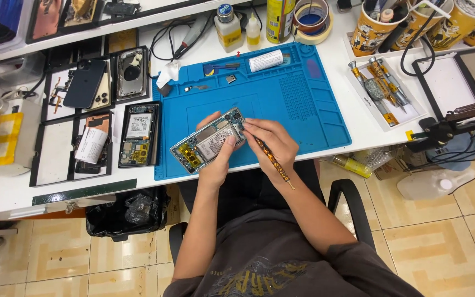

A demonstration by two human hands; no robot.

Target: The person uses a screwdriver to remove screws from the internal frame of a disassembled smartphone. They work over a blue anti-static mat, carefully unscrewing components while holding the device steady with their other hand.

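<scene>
1. White counter (325,66) across the upper half of the frame, crowded with tools and phone parts; tiled floor below.
2. Blue work mat (298,104) at centre, lying flat on the counter, near edge just above the hands.
3. Black chair (353,203) at lower centre, armrest showing right of the forearm.
4. Black trays (56,159) at left of the frame, holding opened phones and a dark phone back.
5. Opened phone (209,141) at centre, held tilted over the near edge of the mat, battery and boards facing up.
6. Left hand (215,165) under and around the phone's lower end, grip closed on it, thumb lying across the battery.
7. Right hand (273,140) just right of the phone, grip narrow, pinched on a slim screwdriver (273,160), fingertips touching the phone's upper end.
8. Screwdriver handle slanting down toward lower right of the frame, past the wrist; tip hidden by the fingers.
9. White tray (383,93) at upper right with more screwdrivers.
10. Tape rolls (311,19) and small bottles (229,27) along the top edge.
</scene>
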